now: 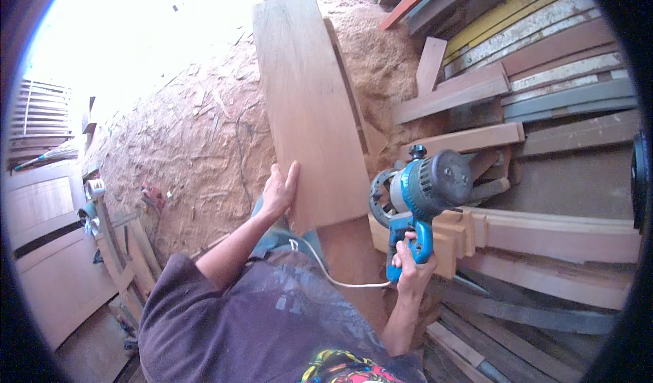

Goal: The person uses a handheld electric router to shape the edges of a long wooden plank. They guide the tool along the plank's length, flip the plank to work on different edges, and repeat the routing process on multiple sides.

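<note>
Your left hand (280, 191) grips the left edge of a long wooden plank (309, 104), fingers wrapped onto its face near the lower end. The plank stretches away from you over sawdust-covered ground (197, 131). Your right hand (413, 269) is closed around the handle of a blue power router (425, 189), held just right of the plank. Its white cord (326, 271) loops toward your body. Stacked timber (544, 77) lies to the right.

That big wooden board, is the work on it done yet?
Not visibly. The board looks plain and uncut. Left hand steadies its edge; right hand holds a blue power tool beside it, not touching. Sawdust already covers the ground. Any cutting looks still ahead.
</note>
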The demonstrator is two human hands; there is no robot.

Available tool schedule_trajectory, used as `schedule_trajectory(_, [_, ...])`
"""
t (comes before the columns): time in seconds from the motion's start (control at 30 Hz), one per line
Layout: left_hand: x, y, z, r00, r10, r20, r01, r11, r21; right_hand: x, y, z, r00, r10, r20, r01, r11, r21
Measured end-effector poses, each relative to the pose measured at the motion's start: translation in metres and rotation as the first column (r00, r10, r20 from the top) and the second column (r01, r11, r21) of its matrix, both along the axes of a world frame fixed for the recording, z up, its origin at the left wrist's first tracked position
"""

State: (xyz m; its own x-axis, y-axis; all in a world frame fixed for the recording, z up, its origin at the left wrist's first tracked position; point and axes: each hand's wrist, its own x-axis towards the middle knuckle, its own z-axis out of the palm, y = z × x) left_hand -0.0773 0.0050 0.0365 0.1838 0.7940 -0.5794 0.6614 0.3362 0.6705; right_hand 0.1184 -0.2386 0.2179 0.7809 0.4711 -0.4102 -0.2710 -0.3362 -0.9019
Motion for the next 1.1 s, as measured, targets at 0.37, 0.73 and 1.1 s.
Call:
schedule_trajectory(0.37, [0.119,0.323,-0.017,0.908,-0.342,-0.243,0.398,0.522,0.754,0.071,0.279,-0.045,0.989,0.112,0.095,-0.122,0.987,0.101])
schedule_trajectory(0.73, [0.133,0.326,-0.018,0.876,-0.375,-0.303,0.474,0.557,0.682,0.141,0.543,-0.132,0.952,0.247,0.182,-0.285,0.931,0.228])
schedule_trajectory(1.1, [0.138,0.345,-0.001,0.929,-0.322,-0.181,0.358,0.664,0.657,0.152,0.592,-0.144,0.882,0.430,0.191,-0.464,0.861,0.207])
